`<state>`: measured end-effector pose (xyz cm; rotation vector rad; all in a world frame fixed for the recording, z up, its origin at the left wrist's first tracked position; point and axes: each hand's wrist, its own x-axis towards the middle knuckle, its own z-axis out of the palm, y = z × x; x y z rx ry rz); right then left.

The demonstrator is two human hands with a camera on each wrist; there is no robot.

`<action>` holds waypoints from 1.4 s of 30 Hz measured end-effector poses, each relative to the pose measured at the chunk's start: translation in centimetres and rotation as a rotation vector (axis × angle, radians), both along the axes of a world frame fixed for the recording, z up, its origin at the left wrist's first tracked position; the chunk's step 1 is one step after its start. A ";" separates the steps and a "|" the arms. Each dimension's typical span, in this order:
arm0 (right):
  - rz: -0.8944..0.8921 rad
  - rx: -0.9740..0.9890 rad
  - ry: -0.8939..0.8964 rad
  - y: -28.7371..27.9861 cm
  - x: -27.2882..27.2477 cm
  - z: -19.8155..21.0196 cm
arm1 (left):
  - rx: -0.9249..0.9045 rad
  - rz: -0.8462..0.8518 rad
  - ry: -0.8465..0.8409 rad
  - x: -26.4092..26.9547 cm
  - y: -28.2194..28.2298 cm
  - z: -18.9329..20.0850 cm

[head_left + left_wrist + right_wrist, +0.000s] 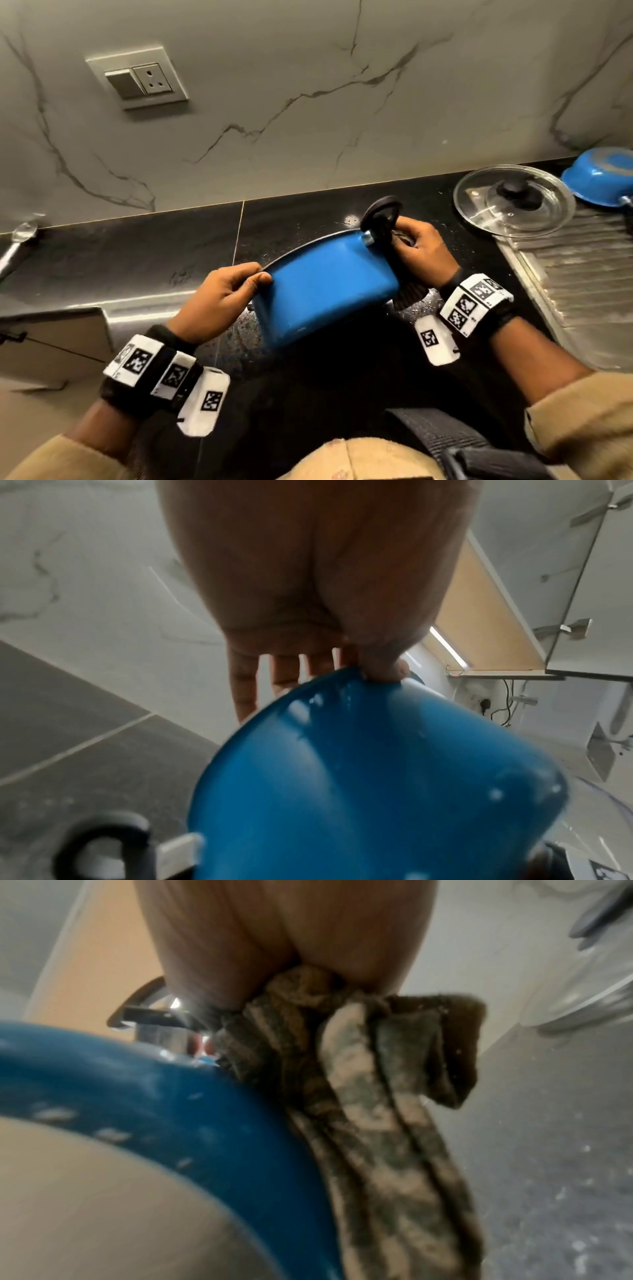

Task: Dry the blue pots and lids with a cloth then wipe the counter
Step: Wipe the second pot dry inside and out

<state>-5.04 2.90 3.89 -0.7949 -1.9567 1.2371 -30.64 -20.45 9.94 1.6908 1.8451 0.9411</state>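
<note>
A blue pot (318,284) is held tilted on its side above the black counter (120,253), water drops on its wall (359,764). My left hand (239,284) pinches its rim, thumb outside (383,666). My right hand (411,243) grips a dark patterned cloth (369,1096) bunched against the pot's black loop handle (380,216); the cloth hangs down beside the blue wall (192,1096). A glass lid (513,202) with a black knob lies at the back right. A second blue pot (599,181) sits upside down at the far right.
A ribbed steel draining board (575,274) runs along the right. The marble wall carries a switch and socket plate (137,80). A metal tap piece (17,243) juts at the left edge. Water speckles the counter (421,301) under my hands.
</note>
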 end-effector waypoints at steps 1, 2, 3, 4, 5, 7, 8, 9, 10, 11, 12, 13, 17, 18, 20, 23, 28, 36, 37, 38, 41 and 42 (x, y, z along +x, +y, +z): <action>-0.070 -0.042 0.010 0.1 -0.1 -0.5 | 0.013 0.018 -0.059 0.4 0.3 -0.5; -0.156 -0.098 0.018 0.2 -0.1 -1.1 | 0.023 0.038 -0.107 0.9 0.6 -0.9; -0.238 -0.166 0.034 0.1 0.0 -1.6 | 0.037 0.055 -0.135 1.3 0.8 -1.1; -0.305 -0.230 0.041 -0.2 0.2 -2.0 | 0.056 0.070 -0.142 1.8 1.1 -1.4; -0.331 -0.290 0.055 -0.5 0.5 -2.2 | 0.077 0.088 -0.132 2.1 1.4 -1.6; -0.303 -0.398 0.129 -1.7 1.2 -1.5 | 0.103 0.113 -0.106 2.5 1.9 -1.7; -0.272 -0.432 0.181 -2.4 1.5 -0.8 | 0.111 0.119 -0.099 2.7 2.1 -1.8; -0.249 -0.449 0.227 -3.0 1.9 -0.2 | 0.119 0.123 -0.093 2.9 2.3 -1.8; -0.237 -0.437 0.254 -3.6 2.2 0.4 | 0.128 0.128 -0.079 3.1 2.5 -1.9; -0.236 -0.404 0.266 -4.2 2.5 0.8 | 0.137 0.136 -0.062 3.3 2.6 -1.8; -0.244 -0.356 0.258 -4.8 2.7 1.0 | 0.146 0.148 -0.048 3.4 2.7 -1.8; -0.258 -0.312 0.247 -5.5 2.8 1.2 | 0.151 0.158 -0.038 3.5 2.7 -1.8; -0.310 -0.159 0.281 -8.3 3.3 2.3 | 0.152 0.168 0.003 3.7 2.9 -1.5; -0.286 -0.093 0.279 -8.8 3.3 2.9 | 0.153 0.171 0.020 3.9 3.1 -1.4; -0.207 0.069 0.235 -9.4 2.9 4.3 | 0.148 0.167 0.044 4.4 3.7 -1.0; -0.039 0.450 0.141 -10.1 1.7 5.7 | 0.122 0.147 0.066 4.9 5.0 -0.2; 0.158 0.791 0.052 -11.0 0.6 5.3 | 0.107 0.078 0.058 5.5 6.5 0.6; -0.131 0.455 0.176 -7.3 3.6 4.7 | -0.138 -0.014 0.148 1.9 0.4 -2.7; -0.146 0.416 0.185 -6.7 3.9 4.6 | -0.129 -0.025 0.113 1.6 -0.3 -3.4; -0.155 0.382 0.192 -6.2 4.2 4.6 | -0.113 -0.037 0.078 1.5 -0.7 -4.0; -0.176 0.315 0.182 -5.3 4.2 4.3 | 0.022 -0.052 0.120 1.9 -0.8 -4.9; -0.188 0.311 0.170 -5.2 4.1 4.3 | 0.077 -0.041 0.150 2.2 -0.6 -4.9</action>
